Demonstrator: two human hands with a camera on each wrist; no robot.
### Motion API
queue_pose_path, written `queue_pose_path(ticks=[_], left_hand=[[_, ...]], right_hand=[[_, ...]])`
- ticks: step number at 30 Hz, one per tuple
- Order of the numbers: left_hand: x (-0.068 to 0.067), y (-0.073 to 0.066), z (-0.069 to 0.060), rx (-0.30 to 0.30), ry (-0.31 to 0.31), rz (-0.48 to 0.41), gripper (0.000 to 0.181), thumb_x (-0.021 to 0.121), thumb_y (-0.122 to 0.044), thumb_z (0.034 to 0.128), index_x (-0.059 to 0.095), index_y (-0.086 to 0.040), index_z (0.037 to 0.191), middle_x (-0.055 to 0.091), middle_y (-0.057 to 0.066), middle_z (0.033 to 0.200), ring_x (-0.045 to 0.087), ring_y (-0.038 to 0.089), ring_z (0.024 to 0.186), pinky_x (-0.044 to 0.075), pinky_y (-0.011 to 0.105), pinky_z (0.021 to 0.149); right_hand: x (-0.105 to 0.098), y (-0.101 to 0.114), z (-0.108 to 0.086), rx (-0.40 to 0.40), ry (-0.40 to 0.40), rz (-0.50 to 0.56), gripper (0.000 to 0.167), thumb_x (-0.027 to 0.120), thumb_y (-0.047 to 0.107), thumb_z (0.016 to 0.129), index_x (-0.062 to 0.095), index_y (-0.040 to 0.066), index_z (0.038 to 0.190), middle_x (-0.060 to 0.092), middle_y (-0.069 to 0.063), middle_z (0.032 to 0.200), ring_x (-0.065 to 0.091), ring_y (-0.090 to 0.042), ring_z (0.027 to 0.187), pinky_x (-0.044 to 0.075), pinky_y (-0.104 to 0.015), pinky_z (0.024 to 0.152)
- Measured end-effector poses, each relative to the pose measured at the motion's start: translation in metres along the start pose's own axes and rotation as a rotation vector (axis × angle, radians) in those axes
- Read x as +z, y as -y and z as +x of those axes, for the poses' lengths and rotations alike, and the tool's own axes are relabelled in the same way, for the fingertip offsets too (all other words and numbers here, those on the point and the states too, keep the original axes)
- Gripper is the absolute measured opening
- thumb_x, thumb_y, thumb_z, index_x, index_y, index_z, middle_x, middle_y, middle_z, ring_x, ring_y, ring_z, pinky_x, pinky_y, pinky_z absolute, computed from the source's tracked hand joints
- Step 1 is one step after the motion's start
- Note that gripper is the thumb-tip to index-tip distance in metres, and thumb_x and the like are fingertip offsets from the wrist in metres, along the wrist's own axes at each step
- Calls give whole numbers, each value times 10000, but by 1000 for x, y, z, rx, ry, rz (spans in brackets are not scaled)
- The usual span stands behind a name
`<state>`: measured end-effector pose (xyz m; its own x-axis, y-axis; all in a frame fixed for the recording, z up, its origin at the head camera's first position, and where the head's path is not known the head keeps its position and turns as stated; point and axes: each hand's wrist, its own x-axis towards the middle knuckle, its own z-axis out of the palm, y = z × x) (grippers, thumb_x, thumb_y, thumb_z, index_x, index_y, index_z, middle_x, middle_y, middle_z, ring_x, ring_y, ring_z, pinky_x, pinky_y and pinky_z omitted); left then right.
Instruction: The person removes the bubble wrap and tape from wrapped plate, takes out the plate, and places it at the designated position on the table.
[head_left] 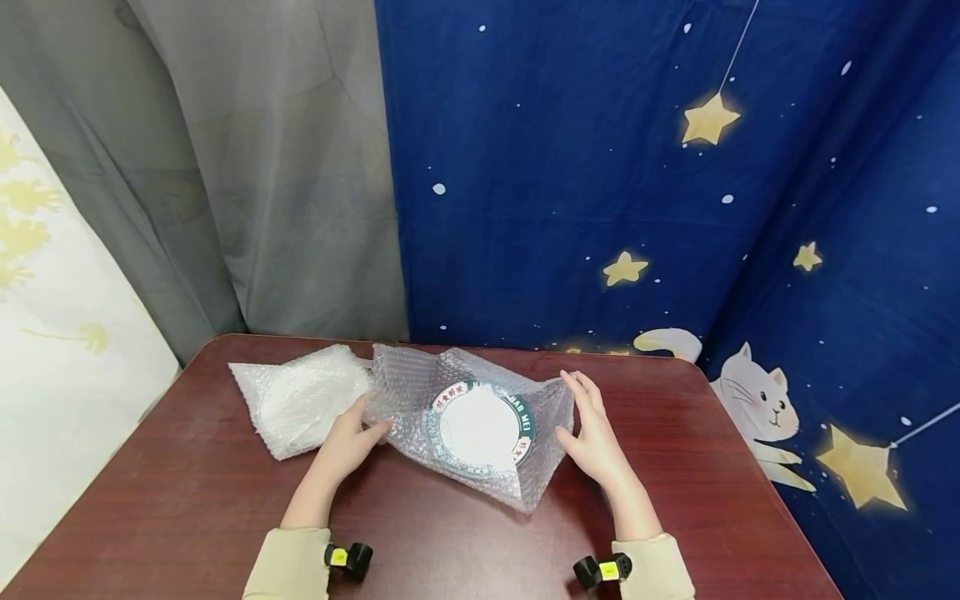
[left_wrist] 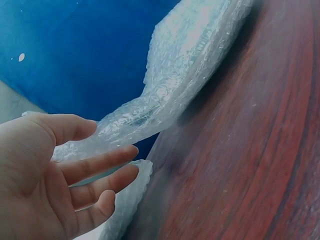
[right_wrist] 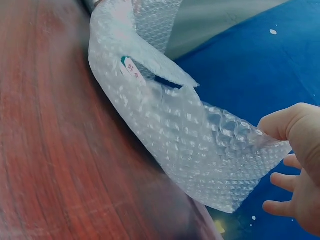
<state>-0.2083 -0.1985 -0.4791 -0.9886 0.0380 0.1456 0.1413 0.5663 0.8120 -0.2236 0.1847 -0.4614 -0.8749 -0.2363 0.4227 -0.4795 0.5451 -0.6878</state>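
Note:
Bubble wrap (head_left: 540,483) lies around a round object (head_left: 480,427) with a green and white rim and a glaring bright middle. At the wrap's left end, my left hand (head_left: 351,442) holds it; in the left wrist view the wrap (left_wrist: 145,115) passes between thumb and fingers of the left hand (left_wrist: 55,175). My right hand (head_left: 597,437) grips the right edge. The right wrist view shows the thumb of the right hand (right_wrist: 300,150) on the wrap (right_wrist: 200,145), with the index finger partly hidden behind it. Part of the printed rim (right_wrist: 132,69) shows through an opening.
Another bubble-wrapped bundle (head_left: 307,404) lies left of the round object, close to my left hand. Both rest on a dark red wooden table (head_left: 465,550). Behind the table's far edge hang a grey curtain (head_left: 300,167) and a blue curtain with stars (head_left: 555,167).

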Motion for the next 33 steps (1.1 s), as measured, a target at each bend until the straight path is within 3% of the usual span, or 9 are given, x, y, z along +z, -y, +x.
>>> queue_pose_path(ticks=[5,9,14,19,26,33], left_hand=[[-2,1,1,-21,-10,-21,583,564,-130,950,317,52,1445,676,107,796,642,226,751,405,511,919],[-6,3,0,-23,-24,-37,520,514,-76,958,344,27,1439,691,123,849,649,214,749,410,513,901],[-11,5,-1,-46,-40,-41,519,481,-38,943,344,32,1439,696,142,881,646,230,762,410,507,886],[-16,7,0,-61,-45,-26,557,523,-45,933,321,45,1444,700,126,891,642,210,747,429,460,852],[-23,7,-1,-48,-70,-17,682,614,-62,903,246,38,1469,679,117,893,620,178,686,451,335,676],[-30,13,-1,-4,-143,-39,856,679,-4,829,170,-115,1508,628,210,1061,630,184,701,477,305,637]], right_hand=[[-6,-2,-1,47,-20,4,795,651,-135,749,370,101,1453,153,-193,1530,258,-409,1352,349,-602,969],[-11,-4,-1,71,-57,-41,666,648,-124,738,477,52,1358,189,-181,1524,287,-404,1330,333,-606,974],[-16,-8,-2,97,-79,-109,600,645,-99,725,536,42,1298,256,-176,1501,249,-420,1329,221,-666,972],[-20,-12,-4,93,-90,-164,531,663,-71,723,596,35,1239,428,-166,1408,267,-400,1335,167,-681,962],[-24,-19,-5,139,-61,-238,432,680,-24,756,648,43,1182,597,-141,1232,343,-370,1309,174,-648,976],[-25,-21,-6,210,-6,-266,372,705,14,785,668,38,1154,650,-161,1137,399,-403,1264,162,-633,985]])
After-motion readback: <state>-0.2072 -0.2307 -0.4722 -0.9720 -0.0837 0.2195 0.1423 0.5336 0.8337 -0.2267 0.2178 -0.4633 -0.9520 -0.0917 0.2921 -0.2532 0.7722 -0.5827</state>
